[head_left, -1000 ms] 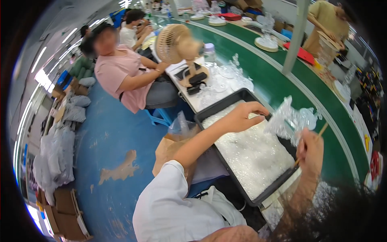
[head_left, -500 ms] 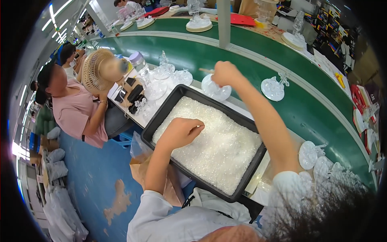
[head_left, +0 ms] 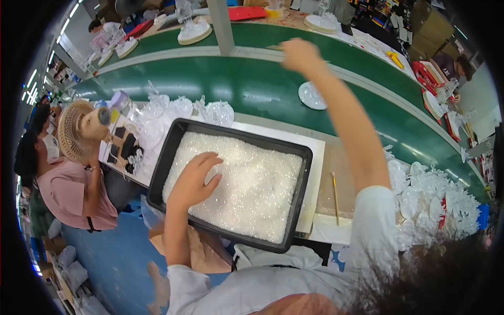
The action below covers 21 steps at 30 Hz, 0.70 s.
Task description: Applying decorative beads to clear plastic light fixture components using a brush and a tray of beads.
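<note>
My left hand (head_left: pixel 194 181) hovers low over a black tray (head_left: pixel 310 173), its fingers apart and nothing visible between them. Glittering whitish granules (head_left: pixel 252 181) fill the tray. Farther out, my right hand (head_left: pixel 300 55) is stretched above the green conveyor and its metal rail, somewhat blurred. A thin light-brown stick (head_left: pixel 274 48) juts from its closed fingers; what kind it is cannot be made out. Below that hand, a clear round-based ornament (head_left: pixel 312 96) sits on the belt, partly behind my right forearm. Another clear ornament (head_left: pixel 218 113) stands just beyond the tray's far edge.
Many clear ornaments (head_left: pixel 420 205) crowd the table on the right. A thin yellow stick (head_left: pixel 335 198) lies beside the tray. At left are more ornaments (head_left: pixel 149 126), a woven fan (head_left: pixel 79 131) and a seated person in pink (head_left: pixel 73 194). A metal post (head_left: pixel 220 26) rises beyond the conveyor.
The view has swung to the right. My right hand has moved away from the ornament beside the tray, outward and rightward over the conveyor. The left hand's fingers have spread from a closed pose.
</note>
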Each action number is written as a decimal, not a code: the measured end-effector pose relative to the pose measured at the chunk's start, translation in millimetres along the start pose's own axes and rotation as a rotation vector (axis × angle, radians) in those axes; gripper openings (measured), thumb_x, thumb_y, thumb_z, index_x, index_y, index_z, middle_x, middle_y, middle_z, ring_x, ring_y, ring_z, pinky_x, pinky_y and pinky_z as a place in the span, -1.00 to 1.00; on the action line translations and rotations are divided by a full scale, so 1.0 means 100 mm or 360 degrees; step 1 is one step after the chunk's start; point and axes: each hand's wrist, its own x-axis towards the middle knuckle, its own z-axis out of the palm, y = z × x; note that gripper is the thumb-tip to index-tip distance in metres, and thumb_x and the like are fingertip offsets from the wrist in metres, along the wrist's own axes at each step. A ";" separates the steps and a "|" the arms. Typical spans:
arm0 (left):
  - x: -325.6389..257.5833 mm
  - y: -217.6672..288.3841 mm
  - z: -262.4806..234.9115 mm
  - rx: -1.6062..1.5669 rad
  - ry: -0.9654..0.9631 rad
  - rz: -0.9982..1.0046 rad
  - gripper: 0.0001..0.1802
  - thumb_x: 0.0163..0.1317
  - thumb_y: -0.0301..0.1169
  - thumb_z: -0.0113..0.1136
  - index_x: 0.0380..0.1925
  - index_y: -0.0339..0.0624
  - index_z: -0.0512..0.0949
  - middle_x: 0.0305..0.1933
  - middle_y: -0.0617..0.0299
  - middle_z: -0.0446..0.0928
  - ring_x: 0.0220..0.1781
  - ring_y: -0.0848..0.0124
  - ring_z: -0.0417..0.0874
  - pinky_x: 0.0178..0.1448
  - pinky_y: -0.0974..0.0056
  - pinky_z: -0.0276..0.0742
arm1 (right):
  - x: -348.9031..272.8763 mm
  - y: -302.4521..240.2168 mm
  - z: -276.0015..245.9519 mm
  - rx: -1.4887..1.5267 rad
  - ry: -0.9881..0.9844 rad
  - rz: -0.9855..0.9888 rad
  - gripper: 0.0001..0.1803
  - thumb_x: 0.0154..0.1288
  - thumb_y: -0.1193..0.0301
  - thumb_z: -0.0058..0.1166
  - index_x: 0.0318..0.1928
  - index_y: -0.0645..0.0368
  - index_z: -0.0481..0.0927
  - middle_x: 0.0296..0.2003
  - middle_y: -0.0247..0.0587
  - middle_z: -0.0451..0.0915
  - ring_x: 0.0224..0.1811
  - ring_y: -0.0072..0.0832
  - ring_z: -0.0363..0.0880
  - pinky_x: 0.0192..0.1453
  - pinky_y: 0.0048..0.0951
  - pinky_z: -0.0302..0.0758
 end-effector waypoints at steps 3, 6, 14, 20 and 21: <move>0.06 0.05 0.07 -0.0080 -0.0183 0.0123 -0.40 0.22 -0.42 0.32 0.29 -0.14 0.47 0.44 -0.13 0.36 0.46 -0.15 0.36 0.48 -0.01 0.34 | -0.21 1.07 0.11 -0.0349 -0.0627 0.0353 -0.56 0.07 0.16 0.41 -0.06 0.12 0.78 -0.03 -0.02 0.75 0.06 -0.11 0.73 0.15 -0.09 0.66; 0.21 0.14 0.25 0.0088 -0.0314 0.0245 -0.29 0.22 -0.29 0.34 0.40 -0.05 0.39 0.52 -0.11 0.24 0.51 -0.22 0.25 0.51 -0.12 0.29 | -0.45 1.61 0.36 -0.0133 -0.0755 0.0332 -0.52 0.06 0.14 0.42 -0.10 0.23 0.77 -0.07 0.04 0.76 0.00 -0.06 0.74 0.15 -0.11 0.64; 0.33 0.19 0.48 0.0594 -0.0587 0.0374 -0.29 0.21 -0.06 0.32 0.37 0.07 0.43 0.52 -0.01 0.25 0.54 -0.21 0.19 0.43 -0.27 0.34 | -0.78 1.71 0.20 0.0042 -0.0179 0.0244 -0.67 0.20 0.29 0.11 -0.20 0.31 0.72 -0.22 0.28 0.71 -0.08 0.16 0.71 0.10 0.05 0.61; -0.16 0.07 0.09 0.0297 -0.0762 0.0125 -0.31 0.19 -0.13 0.37 0.32 -0.02 0.47 0.44 -0.16 0.30 0.44 -0.17 0.33 0.44 -0.07 0.38 | -1.25 0.80 -0.82 0.0250 0.0324 -0.0137 -0.78 0.28 0.35 0.09 -0.33 0.29 0.61 -0.45 0.23 0.63 -0.35 0.17 0.63 -0.24 0.08 0.51; -0.24 0.07 0.02 0.0269 -0.0807 0.0043 -0.28 0.18 -0.13 0.38 0.35 -0.03 0.45 0.44 -0.19 0.30 0.44 -0.17 0.34 0.45 -0.05 0.37 | -1.35 0.56 -0.97 0.0304 0.0413 -0.0238 -0.79 0.28 0.36 0.09 -0.35 0.29 0.59 -0.49 0.21 0.61 -0.38 0.15 0.62 -0.29 0.07 0.49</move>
